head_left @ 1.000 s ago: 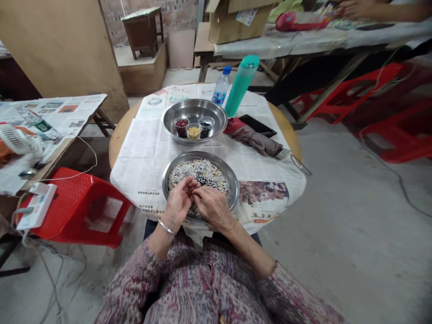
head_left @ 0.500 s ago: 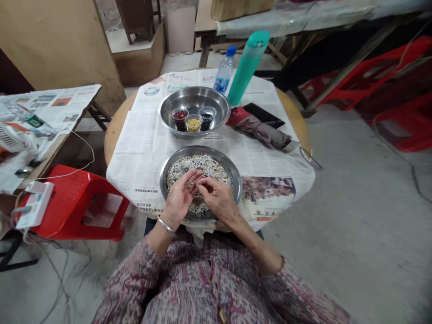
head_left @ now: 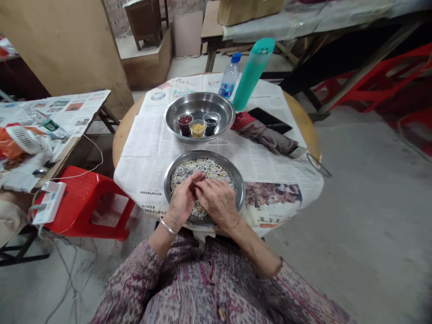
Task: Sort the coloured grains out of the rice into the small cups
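Note:
My left hand point(head_left: 181, 200), a bracelet at its wrist, is cupped above a steel basin point(head_left: 240, 181) of mixed grains point(head_left: 205, 168), mostly white with dark, yellow and red bits. Its palm is mostly covered; a few grains lay there a moment earlier. My right hand point(head_left: 218, 200) is curled, its fingertips pressed together into the left palm; what they pinch is hidden. Behind stands a larger steel basin point(head_left: 172, 128) with three clear cups: dark red beans point(head_left: 185, 121), yellow grains point(head_left: 197, 130) and black beans point(head_left: 211, 123).
Newspaper point(head_left: 138, 157) covers the round table. At its back stand a water bottle point(head_left: 230, 77) and a tall teal bottle point(head_left: 254, 74). A folded umbrella point(head_left: 270, 137) and a black flat device point(head_left: 266, 120) lie right. A red stool point(head_left: 87, 202) with a power strip point(head_left: 50, 202) is left.
My right hand has moved over the left palm, covering the grains seen there before. My left fingers have curled in more. The whole view has shifted slightly.

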The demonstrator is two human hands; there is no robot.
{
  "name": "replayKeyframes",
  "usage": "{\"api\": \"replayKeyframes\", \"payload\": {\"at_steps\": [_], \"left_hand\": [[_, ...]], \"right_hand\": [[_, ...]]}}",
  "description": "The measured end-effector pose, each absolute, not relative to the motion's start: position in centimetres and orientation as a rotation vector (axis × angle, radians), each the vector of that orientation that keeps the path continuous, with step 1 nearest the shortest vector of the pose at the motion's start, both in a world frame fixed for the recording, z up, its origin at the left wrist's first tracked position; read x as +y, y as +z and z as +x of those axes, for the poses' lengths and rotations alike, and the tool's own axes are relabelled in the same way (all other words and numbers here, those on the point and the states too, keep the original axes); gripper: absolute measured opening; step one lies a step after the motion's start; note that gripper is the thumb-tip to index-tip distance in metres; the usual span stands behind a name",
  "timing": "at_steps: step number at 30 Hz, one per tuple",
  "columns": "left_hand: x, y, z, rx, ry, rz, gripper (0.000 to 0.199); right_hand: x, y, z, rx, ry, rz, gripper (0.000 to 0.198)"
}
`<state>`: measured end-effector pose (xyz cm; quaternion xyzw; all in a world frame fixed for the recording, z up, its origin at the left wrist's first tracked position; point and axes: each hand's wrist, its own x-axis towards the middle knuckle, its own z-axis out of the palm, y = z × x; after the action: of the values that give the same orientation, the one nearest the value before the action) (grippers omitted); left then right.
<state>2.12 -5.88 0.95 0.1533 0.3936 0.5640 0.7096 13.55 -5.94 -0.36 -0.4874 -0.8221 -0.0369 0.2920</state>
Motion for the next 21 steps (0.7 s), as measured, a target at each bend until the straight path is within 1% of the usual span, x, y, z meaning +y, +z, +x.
{"api": "replayKeyframes", "payload": {"at_steps": [4,7,9,13,15,18,21], "left_hand": [[-5.8,2.1,2.4,0.906,1.271,0.357,0.024],[-5.9,3.0,2.5,0.914,1.29,0.333,0.024],[-5.9,3.4,2.6,0.914,1.321,0.301,0.024],[-6.3,3.3,2.6,0.924,1.377,0.186,0.026],[-6.6,3.2,2.5,0.922,1.396,0.14,0.027],[-6.9,3.2,2.6,0.91,1.42,0.094,0.03],[-7.1,3.5,3.0,0.902,1.423,0.09,0.035]], "right_hand": [[-5.3,0.5,13.6,-2.193,-0.05,-1.291,0.014],[-4.5,1.0,13.7,-2.156,0.086,-1.241,0.015],[-4.0,1.1,13.9,-2.088,0.286,-1.203,0.015],[-3.3,1.3,14.6,-1.852,0.872,-1.129,0.014],[-3.0,1.3,15.0,-1.708,1.11,-1.111,0.013],[-2.6,1.2,15.7,-1.503,1.371,-1.091,0.013],[-2.5,1.1,16.6,-1.335,1.504,-1.075,0.014]]}}
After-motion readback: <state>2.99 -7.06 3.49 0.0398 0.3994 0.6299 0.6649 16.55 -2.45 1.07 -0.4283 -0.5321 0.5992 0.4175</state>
